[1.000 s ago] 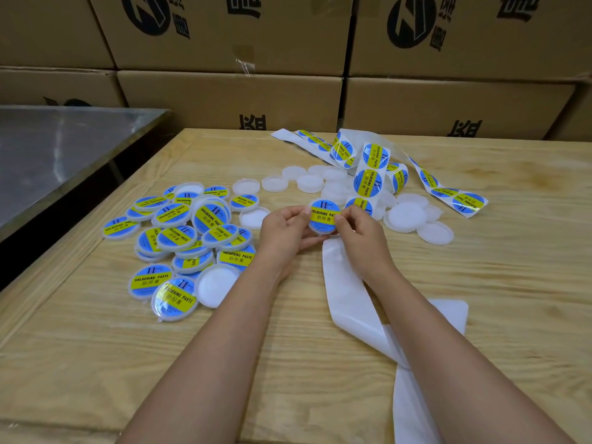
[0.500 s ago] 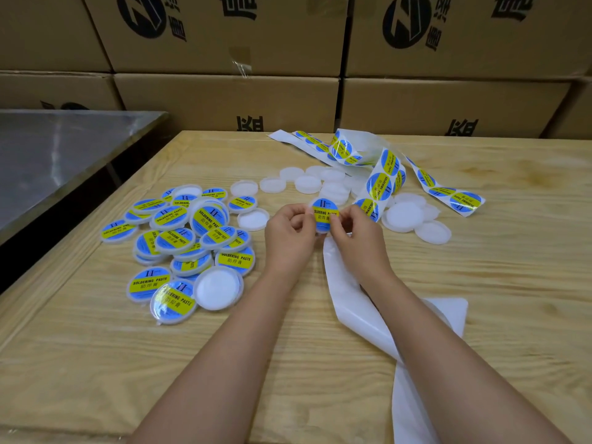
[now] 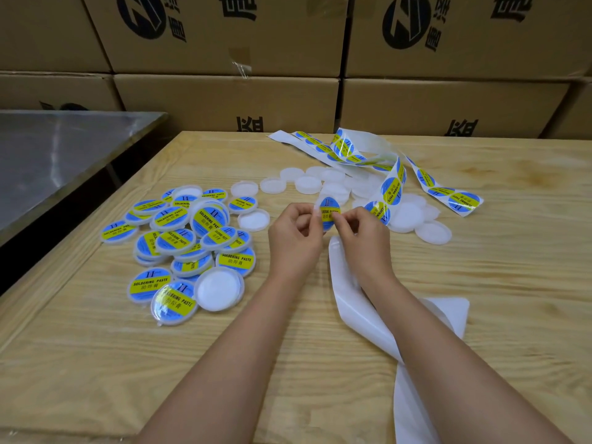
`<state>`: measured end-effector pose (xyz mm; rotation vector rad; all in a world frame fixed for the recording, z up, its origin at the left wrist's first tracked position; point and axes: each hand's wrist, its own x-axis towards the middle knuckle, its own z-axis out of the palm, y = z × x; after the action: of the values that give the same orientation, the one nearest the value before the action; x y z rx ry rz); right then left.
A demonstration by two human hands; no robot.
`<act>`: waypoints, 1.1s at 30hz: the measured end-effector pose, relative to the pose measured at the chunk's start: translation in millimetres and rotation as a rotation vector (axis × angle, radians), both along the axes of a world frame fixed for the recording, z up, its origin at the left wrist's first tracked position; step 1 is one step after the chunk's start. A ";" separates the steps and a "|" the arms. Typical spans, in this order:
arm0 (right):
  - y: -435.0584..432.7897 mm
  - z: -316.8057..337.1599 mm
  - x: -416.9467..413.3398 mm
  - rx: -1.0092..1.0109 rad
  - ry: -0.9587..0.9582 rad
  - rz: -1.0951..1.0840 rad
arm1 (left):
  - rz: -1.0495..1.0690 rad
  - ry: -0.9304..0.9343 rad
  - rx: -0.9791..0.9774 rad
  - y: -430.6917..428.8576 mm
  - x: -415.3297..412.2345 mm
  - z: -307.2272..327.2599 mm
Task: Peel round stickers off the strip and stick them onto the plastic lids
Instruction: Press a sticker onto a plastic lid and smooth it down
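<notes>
Since a second ago the lid (image 3: 319,204) has been turned: then its round face looked flat toward the camera, now it stands nearly on edge and shows only as a narrow oval. The blue and yellow sticker (image 3: 329,211) is already on it. I judge that the person is pressing down the sticker's edge or checking it, so this lid is almost finished and will probably go to the pile next. The left hand (image 3: 296,238) pinches the lid at its left rim with curled fingers, and the right hand (image 3: 363,241) pinches it from the right side. The lid is held above the wooden table (image 3: 96,363), not touching it. At 9 o'clock from the hands lies the pile of labelled lids (image 3: 189,238), overlapping each other. From 12 to 2 o'clock lie the bare lids (image 3: 307,184), and over them curls the sticker strip (image 3: 392,190). Its empty backing paper (image 3: 358,309) runs under the right forearm toward 5 o'clock. Some lids lie with the hollow side up and hold nothing. The cardboard boxes (image 3: 224,100) at 12 o'clock are closed, so their contents cannot be seen.
</notes>
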<state>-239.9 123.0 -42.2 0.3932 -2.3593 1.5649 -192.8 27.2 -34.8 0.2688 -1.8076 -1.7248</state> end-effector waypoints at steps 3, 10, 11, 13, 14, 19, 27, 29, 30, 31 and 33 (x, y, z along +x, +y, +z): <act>0.6 -0.1 0.2 -0.007 0.010 -0.022 | -0.008 0.009 0.000 0.0 0.3 -0.6; 0.7 1.6 2.1 -0.025 0.015 -0.067 | -0.028 0.043 0.113 0.1 0.9 1.1; 0.6 1.6 1.7 -0.047 0.002 -0.089 | -0.040 0.047 0.173 -0.4 1.1 2.1; 1.6 2.2 1.5 -0.105 -0.037 -0.111 | -0.074 0.044 0.299 -1.9 1.0 3.7; 2.0 2.7 2.3 -0.132 -0.044 -0.087 | -0.100 0.035 0.360 -3.1 0.8 4.5; -0.1 3.1 6.3 -0.187 -0.006 0.106 | -0.193 -0.015 0.544 -6.7 -1.6 6.7; -1.5 1.4 2.2 -0.321 -0.021 -0.003 | -0.310 -0.072 0.496 -4.1 -0.5 6.1; -2.6 1.6 0.6 -0.328 -0.044 -0.029 | -0.333 -0.079 0.462 -4.2 0.4 5.3; -3.1 1.8 -0.1 -0.328 -0.057 -0.037 | -0.342 -0.079 0.449 -4.3 0.9 4.7; -3.5 2.0 -0.6 -0.327 -0.070 -0.044 | -0.348 -0.077 0.439 -4.5 1.1 4.3; -4.0 2.4 -1.0 -0.308 -0.087 -0.047 | -0.355 -0.074 0.430 -5.0 0.7 4.1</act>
<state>-240.9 119.1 -39.9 0.2026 -2.1198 1.9175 -192.1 22.2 -30.7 0.1945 -1.5863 -2.3818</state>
